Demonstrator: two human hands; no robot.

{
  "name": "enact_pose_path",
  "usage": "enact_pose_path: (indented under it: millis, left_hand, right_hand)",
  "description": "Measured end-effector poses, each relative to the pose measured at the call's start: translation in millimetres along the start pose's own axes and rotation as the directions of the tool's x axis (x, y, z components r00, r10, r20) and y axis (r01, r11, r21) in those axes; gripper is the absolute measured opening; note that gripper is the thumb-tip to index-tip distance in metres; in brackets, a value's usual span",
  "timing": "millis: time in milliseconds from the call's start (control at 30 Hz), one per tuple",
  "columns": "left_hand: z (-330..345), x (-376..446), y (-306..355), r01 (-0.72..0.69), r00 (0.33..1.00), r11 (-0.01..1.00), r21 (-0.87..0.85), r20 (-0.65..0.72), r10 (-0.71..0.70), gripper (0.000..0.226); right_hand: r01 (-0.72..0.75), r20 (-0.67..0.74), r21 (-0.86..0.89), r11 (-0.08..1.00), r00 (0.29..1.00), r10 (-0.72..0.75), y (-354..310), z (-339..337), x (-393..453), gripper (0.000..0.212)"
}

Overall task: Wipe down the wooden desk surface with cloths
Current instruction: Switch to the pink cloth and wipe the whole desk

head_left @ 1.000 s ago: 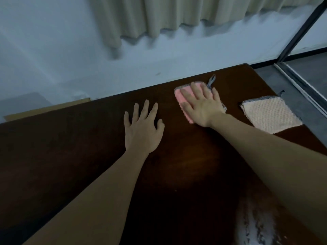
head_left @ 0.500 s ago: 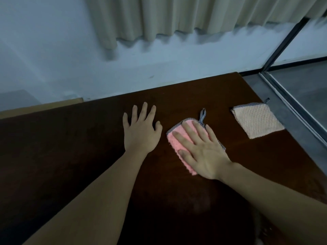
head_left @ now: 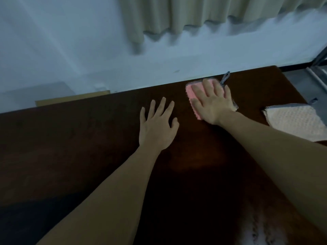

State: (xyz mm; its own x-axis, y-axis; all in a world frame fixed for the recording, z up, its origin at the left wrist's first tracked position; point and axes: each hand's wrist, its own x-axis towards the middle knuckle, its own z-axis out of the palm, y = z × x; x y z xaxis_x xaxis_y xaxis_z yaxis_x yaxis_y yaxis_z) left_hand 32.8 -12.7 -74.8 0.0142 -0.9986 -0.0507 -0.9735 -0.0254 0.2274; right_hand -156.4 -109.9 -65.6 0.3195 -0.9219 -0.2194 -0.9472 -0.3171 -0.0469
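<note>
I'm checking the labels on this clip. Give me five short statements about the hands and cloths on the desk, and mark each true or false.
1. The right hand presses flat on the pink cloth. True.
2. The left hand holds the cream cloth. False: it rests flat on the bare desk, holding nothing.
3. The cream cloth lies near the desk's right edge, untouched. True.
4. The pink cloth sits at the desk's near edge. False: it is by the far edge, close to the wall.
5. The fingers of the right hand are curled into a fist. False: they are spread straight.
</note>
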Motion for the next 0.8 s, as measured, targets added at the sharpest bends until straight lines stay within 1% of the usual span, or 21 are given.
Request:
enact_pose_path:
  millis: [67,100,167,200,267,333,433,600,667,800]
  left_hand:
    - [-1.2,-1.5,-0.5,-0.015,1.000,0.999,-0.041,-0.018,0.014,0.059]
    - [-2.5,-2.9,-2.4,-0.018,0.999,0.995,-0.098,-0.045,0.014,0.058]
    - [-6.6,-6.0,-7.8,-0.003,0.994,0.980,-0.200,-0.109,-0.019,0.057]
    - [-9.2,-8.4,-12.3,0.025,0.991,0.976,-0.217,-0.126,-0.053,0.057]
    - [-16.0,-12.6,-24.9,0.083,0.988,0.977,-0.196,-0.110,-0.106,0.057]
    - [-20.7,-18.2,-41.0,0.122,0.990,0.985,-0.120,-0.057,-0.130,0.057]
    - [-19.2,-25.8,-55.9,0.164,0.986,0.985,-0.046,0.026,-0.163,0.057]
    - [-10.1,-26.5,-58.2,0.161,0.987,0.986,-0.033,-0.019,-0.162,0.055]
    - [-10.1,-27.6,-59.8,0.157,0.987,0.987,-0.023,-0.016,-0.157,0.055]
    - [-12.8,-27.9,-57.6,0.165,0.986,0.986,-0.033,-0.008,-0.166,0.055]
  right_hand:
    - [0.053,0.003,-0.017,0.998,0.999,-0.053,-5.4,4.1,-23.5,0.063]
    - [0.102,0.019,-0.021,0.995,0.995,-0.102,-8.9,6.6,-39.2,0.063]
    - [0.209,0.061,-0.031,0.977,0.976,-0.207,-13.0,12.2,-71.5,0.063]
    - [0.256,0.078,-0.036,0.966,0.964,-0.253,-13.4,14.8,-84.2,0.062]
    - [0.316,0.105,-0.028,0.948,0.944,-0.312,-10.0,15.8,-96.9,0.062]
    - [0.338,0.097,-0.031,0.941,0.938,-0.334,-7.1,14.1,-91.4,0.061]
    - [0.309,0.084,-0.014,0.951,0.948,-0.306,-10.5,8.3,-64.7,0.059]
    - [0.241,0.001,-0.038,0.970,0.970,-0.242,-21.1,0.4,13.2,0.062]
    - [0.208,-0.009,-0.023,0.978,0.978,-0.208,-27.2,-2.5,40.1,0.061]
    - [0.157,-0.017,-0.014,0.987,0.987,-0.157,-39.1,-6.1,59.5,0.060]
